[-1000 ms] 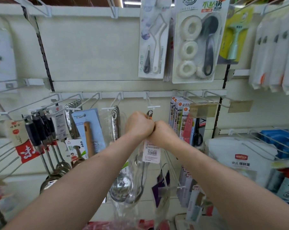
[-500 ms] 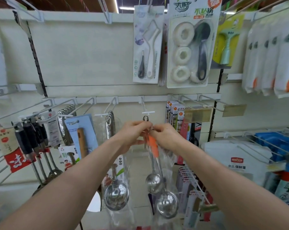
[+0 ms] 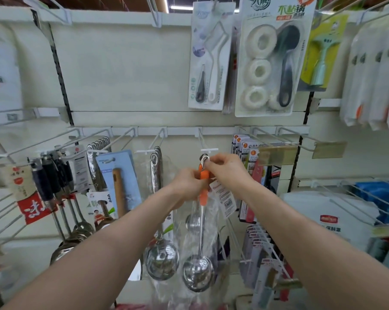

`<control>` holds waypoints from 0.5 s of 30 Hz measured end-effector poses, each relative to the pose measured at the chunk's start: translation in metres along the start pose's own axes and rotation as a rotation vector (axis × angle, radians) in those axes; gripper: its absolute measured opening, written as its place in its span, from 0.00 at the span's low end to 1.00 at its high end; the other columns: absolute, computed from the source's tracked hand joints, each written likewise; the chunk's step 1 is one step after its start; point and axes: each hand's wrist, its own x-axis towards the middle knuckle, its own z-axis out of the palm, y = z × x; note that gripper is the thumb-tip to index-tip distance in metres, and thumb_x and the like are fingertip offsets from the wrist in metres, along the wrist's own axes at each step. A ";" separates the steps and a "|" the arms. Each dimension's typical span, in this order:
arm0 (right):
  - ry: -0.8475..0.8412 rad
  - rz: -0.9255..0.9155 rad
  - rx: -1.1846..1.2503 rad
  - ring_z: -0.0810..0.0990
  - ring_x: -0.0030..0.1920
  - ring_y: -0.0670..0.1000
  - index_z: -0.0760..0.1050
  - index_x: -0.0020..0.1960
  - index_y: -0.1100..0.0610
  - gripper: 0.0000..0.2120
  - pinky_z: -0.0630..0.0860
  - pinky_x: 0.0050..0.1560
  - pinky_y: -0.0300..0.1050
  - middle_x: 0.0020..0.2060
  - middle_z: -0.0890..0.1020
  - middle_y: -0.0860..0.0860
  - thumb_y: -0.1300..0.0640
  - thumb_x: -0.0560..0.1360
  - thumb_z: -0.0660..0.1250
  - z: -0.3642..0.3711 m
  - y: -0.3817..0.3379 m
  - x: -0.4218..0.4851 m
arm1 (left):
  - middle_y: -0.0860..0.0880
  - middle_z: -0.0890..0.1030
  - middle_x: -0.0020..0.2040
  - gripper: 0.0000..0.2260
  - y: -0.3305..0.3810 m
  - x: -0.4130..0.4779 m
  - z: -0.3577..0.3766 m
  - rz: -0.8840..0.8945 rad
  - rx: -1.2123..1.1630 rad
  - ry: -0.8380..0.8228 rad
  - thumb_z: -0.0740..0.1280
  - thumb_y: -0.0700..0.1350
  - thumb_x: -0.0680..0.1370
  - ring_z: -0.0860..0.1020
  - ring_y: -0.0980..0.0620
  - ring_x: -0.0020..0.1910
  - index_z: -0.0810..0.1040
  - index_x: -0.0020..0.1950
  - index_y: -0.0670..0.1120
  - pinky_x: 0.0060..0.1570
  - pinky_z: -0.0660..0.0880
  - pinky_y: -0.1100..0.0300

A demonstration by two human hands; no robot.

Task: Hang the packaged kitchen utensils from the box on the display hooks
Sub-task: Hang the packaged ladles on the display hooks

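Orange-handled steel ladle (image 3: 203, 184) in a clear plastic sleeve (image 3: 208, 229), held up between both hands just below the tip of a white wire hook (image 3: 208, 150). Right hand (image 3: 228, 171): thumb and fingers pinched on the metal ring (image 3: 204, 158) at the top of the handle, which sits directly under the hook's crossbar; whether the ring has caught the wire cannot be told. Left hand (image 3: 185, 185): lower and to the left of the right, fingers closed around the orange grip, steadying it upright. A white barcode tag (image 3: 225, 199) hangs from the handle just below the right hand, and the bowl (image 3: 197, 273) dangles well beneath both wrists, apart from the shelf. To the left of the left hand, a hung ladle (image 3: 161, 257) occupies the neighbouring hook; further left are dark-handled spoons (image 3: 48, 182). Beyond the right hand hang boxed packets (image 3: 248, 153). The box named in the task is not in view. Step in hand, as judged: threading the ring onto the hook. The next move appears to call for lifting the ring level with the wire tip, sliding it back along the wire, then loosening both grips so the ladle hangs free beside its neighbour.
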 end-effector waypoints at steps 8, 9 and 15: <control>0.011 -0.012 -0.192 0.77 0.33 0.50 0.81 0.44 0.55 0.09 0.75 0.37 0.45 0.33 0.81 0.51 0.55 0.78 0.64 -0.001 -0.009 0.015 | 0.43 0.79 0.33 0.12 0.002 0.013 0.009 -0.043 0.041 0.089 0.61 0.42 0.82 0.74 0.56 0.24 0.80 0.51 0.35 0.23 0.68 0.68; 0.005 -0.020 -0.206 0.77 0.32 0.50 0.81 0.44 0.55 0.09 0.75 0.36 0.45 0.33 0.81 0.51 0.55 0.78 0.64 -0.002 -0.009 0.016 | 0.44 0.78 0.32 0.12 0.001 0.014 0.010 -0.039 0.042 0.102 0.61 0.42 0.82 0.73 0.58 0.20 0.80 0.50 0.35 0.20 0.66 0.70; -0.072 -0.075 -0.262 0.73 0.30 0.50 0.75 0.35 0.55 0.15 0.69 0.32 0.43 0.33 0.78 0.54 0.57 0.80 0.60 -0.012 -0.010 0.017 | 0.42 0.80 0.34 0.13 -0.004 0.018 0.020 0.016 0.017 0.158 0.60 0.42 0.81 0.79 0.47 0.36 0.81 0.46 0.37 0.39 0.74 0.59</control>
